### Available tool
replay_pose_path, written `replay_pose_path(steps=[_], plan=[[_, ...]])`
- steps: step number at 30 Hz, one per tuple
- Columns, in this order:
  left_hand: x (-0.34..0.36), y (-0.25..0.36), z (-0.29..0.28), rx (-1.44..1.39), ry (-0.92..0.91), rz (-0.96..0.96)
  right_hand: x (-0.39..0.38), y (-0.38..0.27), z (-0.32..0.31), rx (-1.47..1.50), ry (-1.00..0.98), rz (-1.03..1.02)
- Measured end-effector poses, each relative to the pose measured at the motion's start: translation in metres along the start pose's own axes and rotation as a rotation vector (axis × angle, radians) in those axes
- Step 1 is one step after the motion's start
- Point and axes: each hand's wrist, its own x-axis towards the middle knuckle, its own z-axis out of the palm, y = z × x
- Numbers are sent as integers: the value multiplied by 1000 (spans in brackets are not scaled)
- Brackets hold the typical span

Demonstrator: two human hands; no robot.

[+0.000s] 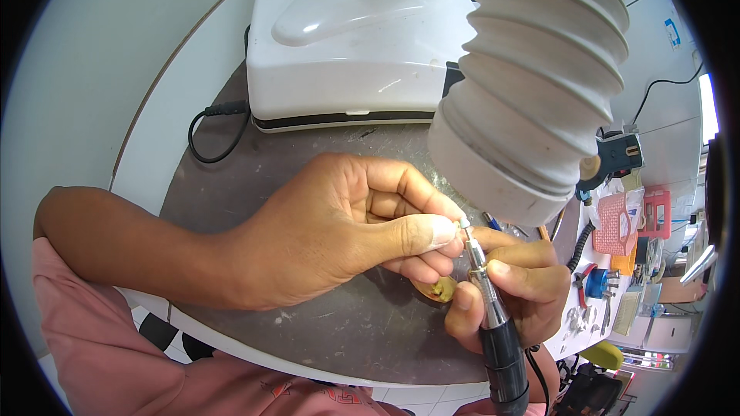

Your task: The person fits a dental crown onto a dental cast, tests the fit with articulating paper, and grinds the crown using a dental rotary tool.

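My left hand (339,223) is closed, with thumb and fingertips pinching a tiny whitish piece (464,223) whose exact kind is too small to make out. My right hand (532,281) wraps round a rotary handpiece (502,354), silver at the front and black at the back, held like a pen. Its thin tip points up and meets the whitish piece at the left thumb. Below the left fingers, a small yellow-brown lump (437,290) is partly hidden between the two hands.
A wide ribbed suction hose (539,69) hangs just above my right hand. Behind stands a white dust-extractor-like machine (347,54) on the dark grey bench top (308,347). At right are a pink basket (614,223), a blue round holder (597,283) and loose small tools.
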Motion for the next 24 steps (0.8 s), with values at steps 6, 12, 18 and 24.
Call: replay_pose_path(steps=[6, 12, 18, 24], plan=[[0, -1, -2, -8, -14, 6, 2, -5, -4, -44, -127, -5], [0, -1, -1, -28, -41, -7, 0, -6, -4, -36, -97, 5], [-1, 0, -3, -25, -28, -25, 1, -3, -1, -31, -105, 11], [-1, 0, -2, -39, -27, -24, -1, -6, -4, -38, -129, 30]])
